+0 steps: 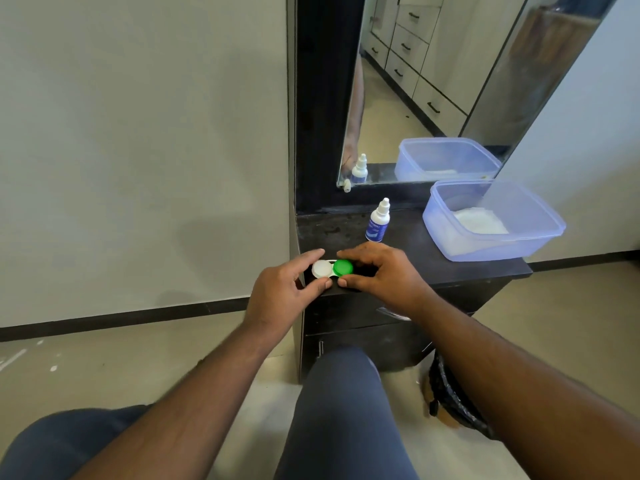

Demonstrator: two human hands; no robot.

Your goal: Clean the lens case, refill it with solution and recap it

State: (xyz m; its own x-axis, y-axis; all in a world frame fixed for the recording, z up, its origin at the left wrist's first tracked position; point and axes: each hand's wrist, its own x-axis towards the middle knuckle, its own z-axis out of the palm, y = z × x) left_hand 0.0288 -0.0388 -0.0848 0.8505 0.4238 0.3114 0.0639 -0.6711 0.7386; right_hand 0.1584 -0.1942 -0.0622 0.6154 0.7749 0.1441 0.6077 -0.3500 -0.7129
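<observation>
The left hand (282, 292) pinches the white-capped end of the lens case (331, 268) between a forefinger stretched over the far side and a thumb curled against the near side, so that end is steadied against the front left corner of the dark cabinet top (408, 247). Beside it, the right hand (381, 271) closes its thumb and forefinger round the green cap (343, 267), the remaining fingers loosely curled behind. Both caps look seated, so the step in hand is probably either unscrewing the green cap to begin cleaning or tightening it at the close; the frame cannot settle which. Either way the turn goes best if the left hand keeps the body flat and still while only the right fingers rotate, with the case kept level so that any fluid inside does not spill. The case lies flat with its long axis running left to right, roughly along the cabinet's front edge, white cap (321, 269) on the left, green on the right, both caps facing up. Further right and back stands the solution bottle (378, 221), upright with its nozzle capped, and beyond it a translucent plastic tub (491, 223) holding something white.
</observation>
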